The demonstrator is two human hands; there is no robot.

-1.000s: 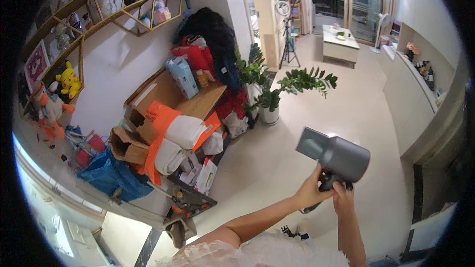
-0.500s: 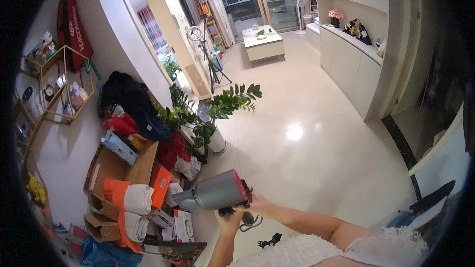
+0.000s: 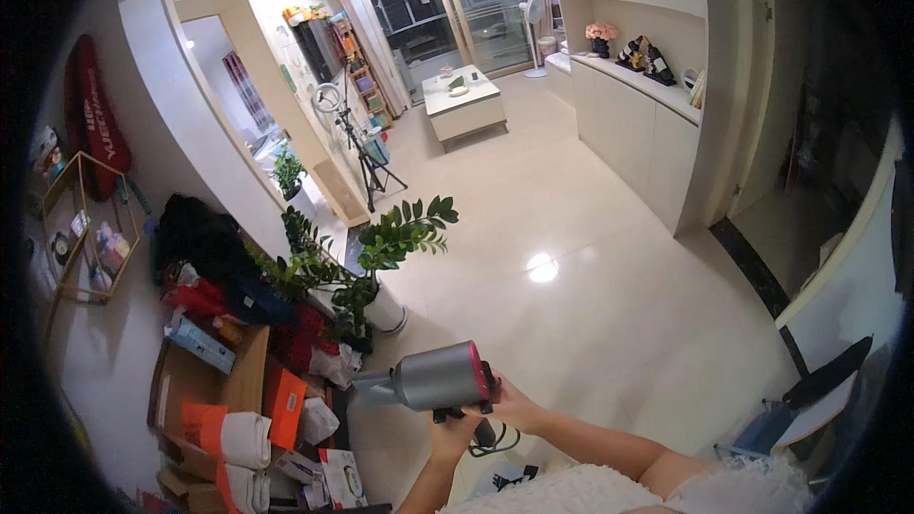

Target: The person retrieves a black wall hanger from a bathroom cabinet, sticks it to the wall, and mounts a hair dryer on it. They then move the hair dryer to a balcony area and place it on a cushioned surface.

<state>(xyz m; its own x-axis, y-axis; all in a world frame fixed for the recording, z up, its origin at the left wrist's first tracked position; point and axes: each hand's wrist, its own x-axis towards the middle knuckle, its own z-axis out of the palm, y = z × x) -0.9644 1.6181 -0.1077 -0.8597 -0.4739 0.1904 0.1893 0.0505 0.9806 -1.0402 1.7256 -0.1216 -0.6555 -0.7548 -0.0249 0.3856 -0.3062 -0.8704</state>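
A grey hair dryer (image 3: 436, 378) with a pink-rimmed back end and a tapering nozzle (image 3: 378, 386) is held out in front of me, its nozzle pointing left. My left hand (image 3: 451, 436) is closed beneath the body, around the handle area, with most of its fingers hidden. At the back end, my right hand (image 3: 514, 406) grips the dryer next to some black parts by the pink rim. A dark cord (image 3: 495, 447) loops below both hands. Lower down, close to my white lacy clothing, a black plastic piece (image 3: 515, 478) shows, too partly seen to name.
Left of the dryer stand cardboard boxes (image 3: 249, 362), orange-and-white packs (image 3: 246, 440) and piled clothes. A potted plant (image 3: 386, 312) rises beyond the nozzle. Farther off are a tripod (image 3: 369, 167), a low white table (image 3: 465, 114) and a cabinet (image 3: 624, 128); a dark folded item (image 3: 830, 376) is at right.
The whole view has tilted up, and the room sits farther left and lower in it. The hair dryer stays in both hands, appearing slightly right and more level.
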